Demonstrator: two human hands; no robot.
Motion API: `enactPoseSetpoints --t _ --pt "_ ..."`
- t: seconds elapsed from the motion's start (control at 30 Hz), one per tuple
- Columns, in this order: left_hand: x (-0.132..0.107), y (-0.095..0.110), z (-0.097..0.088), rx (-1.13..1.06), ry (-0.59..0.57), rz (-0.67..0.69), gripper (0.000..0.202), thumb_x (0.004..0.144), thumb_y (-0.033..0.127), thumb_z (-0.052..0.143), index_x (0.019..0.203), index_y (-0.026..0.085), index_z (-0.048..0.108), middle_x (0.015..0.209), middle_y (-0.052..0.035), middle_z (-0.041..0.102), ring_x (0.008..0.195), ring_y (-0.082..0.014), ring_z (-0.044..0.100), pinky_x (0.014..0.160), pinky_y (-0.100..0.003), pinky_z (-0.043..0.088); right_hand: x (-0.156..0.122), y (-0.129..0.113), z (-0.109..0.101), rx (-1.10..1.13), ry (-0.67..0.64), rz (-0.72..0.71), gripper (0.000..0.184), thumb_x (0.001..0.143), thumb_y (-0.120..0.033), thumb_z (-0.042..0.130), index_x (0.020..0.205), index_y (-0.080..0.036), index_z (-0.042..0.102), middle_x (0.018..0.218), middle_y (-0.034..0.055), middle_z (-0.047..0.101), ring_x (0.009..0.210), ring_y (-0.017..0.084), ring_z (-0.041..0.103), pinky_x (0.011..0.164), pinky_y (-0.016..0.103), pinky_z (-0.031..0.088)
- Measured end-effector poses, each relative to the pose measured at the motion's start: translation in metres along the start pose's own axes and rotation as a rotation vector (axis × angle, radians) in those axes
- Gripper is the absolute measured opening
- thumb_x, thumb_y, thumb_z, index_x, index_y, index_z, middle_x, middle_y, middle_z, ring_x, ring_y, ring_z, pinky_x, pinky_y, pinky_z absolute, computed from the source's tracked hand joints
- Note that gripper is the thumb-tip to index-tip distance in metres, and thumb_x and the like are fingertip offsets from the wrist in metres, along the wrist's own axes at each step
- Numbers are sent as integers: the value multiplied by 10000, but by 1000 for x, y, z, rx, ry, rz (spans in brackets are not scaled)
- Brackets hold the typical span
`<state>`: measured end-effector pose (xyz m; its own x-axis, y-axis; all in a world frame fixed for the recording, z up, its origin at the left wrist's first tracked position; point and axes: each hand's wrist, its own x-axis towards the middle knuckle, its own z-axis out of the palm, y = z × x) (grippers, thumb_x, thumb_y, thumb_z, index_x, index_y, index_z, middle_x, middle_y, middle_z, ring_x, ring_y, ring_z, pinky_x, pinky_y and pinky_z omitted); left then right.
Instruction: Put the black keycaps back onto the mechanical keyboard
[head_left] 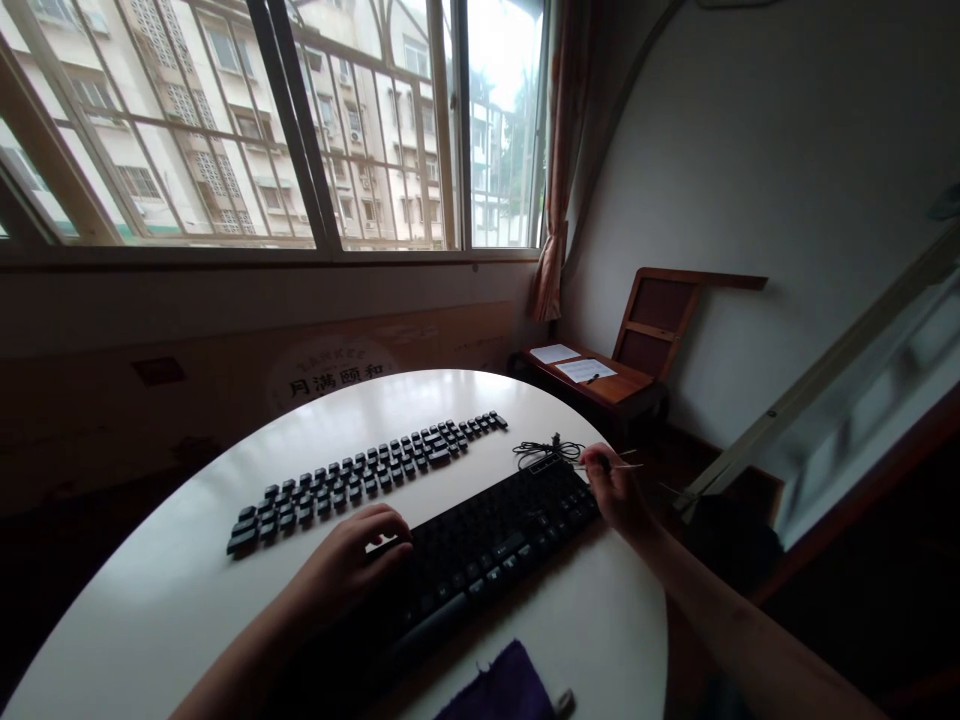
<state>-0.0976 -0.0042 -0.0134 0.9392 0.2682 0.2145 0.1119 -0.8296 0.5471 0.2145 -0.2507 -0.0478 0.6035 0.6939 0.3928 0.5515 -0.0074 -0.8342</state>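
A black keyboard (495, 540) lies at a slant on the white round table (187, 610); many of its keycaps are off in the upper part, while the nearest rows still carry some. My left hand (367, 550) is curled round its left end, thumb and fingers closing on the edge. At the far right end, my right hand (611, 488) pinches thin pale sticks (630, 465) that jut out past the fingers; their exact kind is too small to tell. Loose black keycaps (360, 475) stand in rows behind the keyboard.
A coiled black cable (551, 447) lies behind the keyboard's right end. Near the front edge is a purple cloth (501, 690). Beyond the table, a wooden chair (630, 375) holds papers (586, 370) and a pen. A barred window (360, 130) fills the back left.
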Motion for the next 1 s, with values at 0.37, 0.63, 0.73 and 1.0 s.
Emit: enactPoseSetpoints --t 0.37,0.63,0.73,1.0 --pt "-7 14 -5 -88 90 -49 432 948 578 413 1007 201 614 967 -75 678 814 -210 615 726 -308 511 45 -129 80 -280 -606 -893 202 977 -245 456 960 -178 646 762 18 708 622 132 623 592 223 412" --pt "-12 22 -4 -152 273 -124 550 932 676 343 1004 214 632 942 -83 696 819 -262 627 757 -349 536 61 -167 140 -333 -664 -1129 100 923 -247 540 912 -182 615 659 -22 671 548 115 579 519 204 338" --pt "-16 9 0 -182 311 -179 594 925 697 312 1088 224 633 959 -91 701 820 -280 636 743 -365 559 67 -177 142 -348 -672 -1115 84 910 -243 561 874 -180 602 640 -24 659 545 113 579 519 200 338" --pt "-33 -24 17 -239 388 -252 620 899 712 369 1298 291 588 1248 -90 657 1135 -363 599 906 -454 566 77 -183 117 -240 -611 -1097 98 915 -301 592 881 -212 617 806 -18 675 678 124 579 572 223 390"
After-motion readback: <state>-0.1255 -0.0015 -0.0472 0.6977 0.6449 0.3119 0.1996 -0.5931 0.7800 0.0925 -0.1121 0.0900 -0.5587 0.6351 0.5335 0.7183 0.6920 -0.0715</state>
